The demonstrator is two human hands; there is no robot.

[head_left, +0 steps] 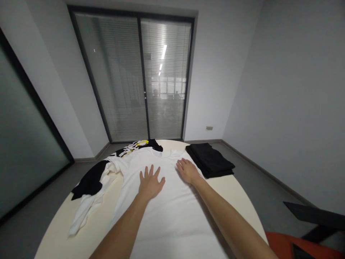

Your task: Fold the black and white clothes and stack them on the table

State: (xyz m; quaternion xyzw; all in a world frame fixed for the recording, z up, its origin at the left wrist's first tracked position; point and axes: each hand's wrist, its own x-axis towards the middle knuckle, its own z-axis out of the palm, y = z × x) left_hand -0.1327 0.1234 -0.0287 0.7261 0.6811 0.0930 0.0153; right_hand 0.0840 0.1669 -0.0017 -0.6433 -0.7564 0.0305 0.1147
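A white T-shirt [172, 205] lies spread flat across the round cream table [237, 194], filling the lower middle of the frame, its neckline toward the top of the table and one sleeve trailing off toward the lower left. Both of the person's hands rest on it. The left hand [150, 182] sits palm down at the centre of the frame with fingers splayed wide, gripping nothing. The right hand [187, 169] lies just right of it, near the shoulder of the shirt, fingers extended and loosely together, also pressing flat and holding nothing.

Judging by how things lie, the shirt is laid out and mostly smoothed, but not folded at all: the body is open to full width, and the sleeve at the left is crumpled and hanging toward the table edge. So the work on this garment looks to be at its start.

To the right of centre, beside the right hand, a stack of black garments [210, 159] sits neatly folded, which suggests part of the pile is already done. At the left of the frame a loose black garment [90, 180] lies partly under the white sleeve, and at the top of the table another dark piece with white and yellow print [140, 144] lies unfolded, so it seems at least two more items wait.

Behind the table are glass doors with blinds [140, 79]; an orange chair [291, 244] shows at the lower right corner.
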